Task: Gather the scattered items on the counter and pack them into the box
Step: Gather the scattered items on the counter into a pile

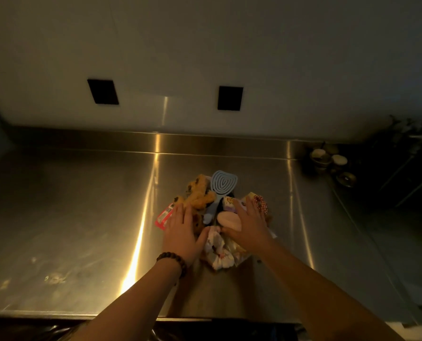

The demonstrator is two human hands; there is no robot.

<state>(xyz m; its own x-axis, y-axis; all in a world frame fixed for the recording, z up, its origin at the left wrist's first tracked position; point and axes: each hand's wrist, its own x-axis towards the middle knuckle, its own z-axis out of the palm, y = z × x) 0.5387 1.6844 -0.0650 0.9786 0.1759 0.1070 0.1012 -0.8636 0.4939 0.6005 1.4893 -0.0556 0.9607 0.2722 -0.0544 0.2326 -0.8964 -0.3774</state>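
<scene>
A small heap of items lies in the middle of the steel counter (82, 217). It holds a blue hairbrush (223, 182), a yellow-brown plush toy (200, 195), a red packet (164, 217), a pink oval piece (229, 221), a red-and-white checked scrunchie (260, 204) and a pale patterned cloth (217, 252). My left hand (181, 232) lies flat, fingers together, on the heap's left side, partly over the red packet. My right hand (250, 223) rests palm down on the right side, against the pink piece. No box shows.
Several small bowls (330, 161) stand at the back right of the counter. A dark rack (406, 156) fills the right edge. The wall behind carries two black sockets (230, 97). The counter's front edge runs near the bottom of the view.
</scene>
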